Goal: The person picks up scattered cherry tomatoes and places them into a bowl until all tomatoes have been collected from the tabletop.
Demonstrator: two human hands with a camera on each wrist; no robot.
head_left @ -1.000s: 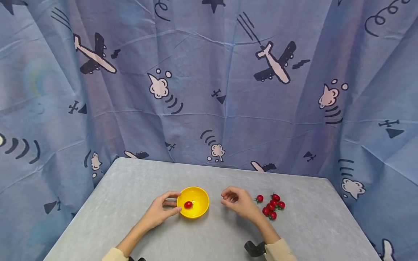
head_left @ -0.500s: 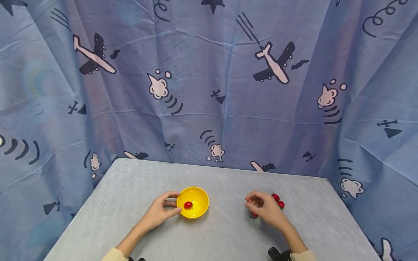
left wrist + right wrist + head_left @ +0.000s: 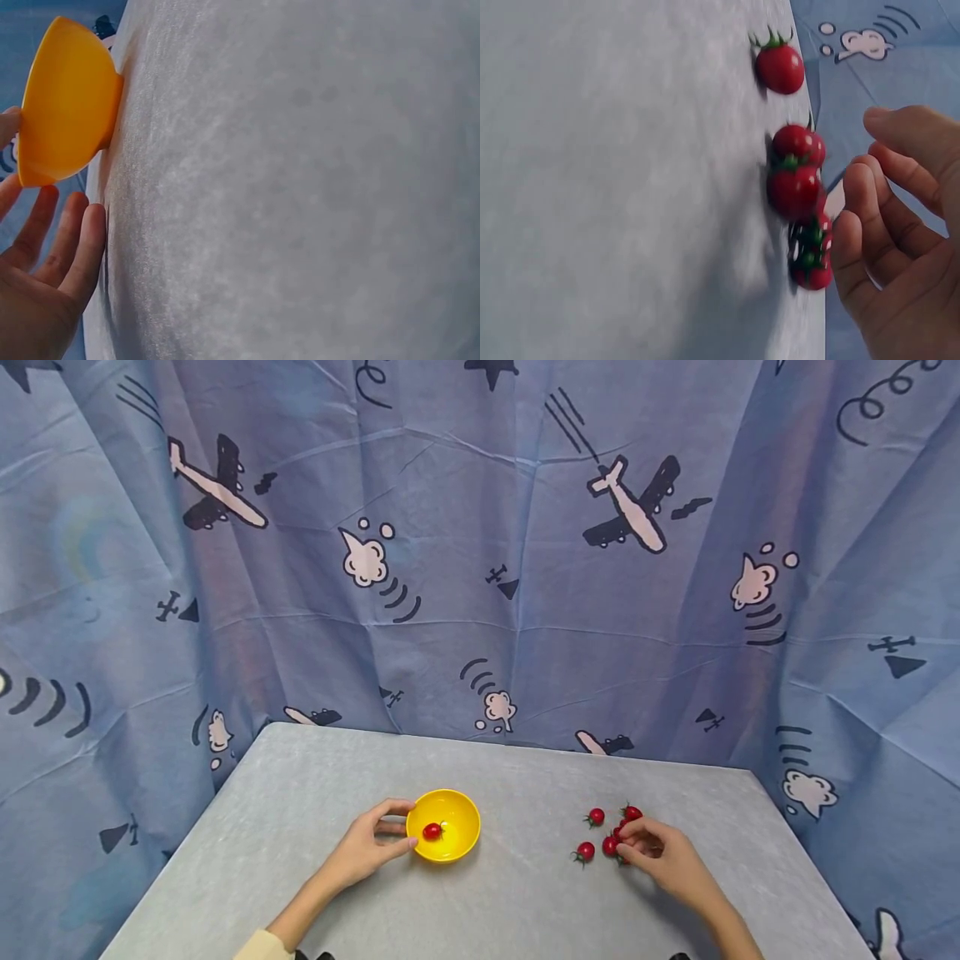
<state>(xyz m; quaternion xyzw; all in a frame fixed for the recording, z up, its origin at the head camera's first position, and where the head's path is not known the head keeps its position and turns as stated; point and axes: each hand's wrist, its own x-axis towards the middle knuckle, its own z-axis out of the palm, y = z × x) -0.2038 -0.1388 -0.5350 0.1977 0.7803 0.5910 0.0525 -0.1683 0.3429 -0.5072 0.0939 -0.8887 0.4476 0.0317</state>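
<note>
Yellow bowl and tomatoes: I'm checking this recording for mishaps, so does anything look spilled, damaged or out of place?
Nothing stands out. The yellow bowl sits upright with one tomato inside, and the loose tomatoes on the table show no visible splits, though the right hand partly hides some.

One tomato [image 3: 432,832] lies in the bowl [image 3: 463,833], left of other tomatoes [image 3: 611,845].

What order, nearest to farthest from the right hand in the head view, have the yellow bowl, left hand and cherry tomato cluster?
1. Cherry tomato cluster: just left of the right hand.
2. Yellow bowl: farther left.
3. Left hand: at the bowl's left side.
</note>
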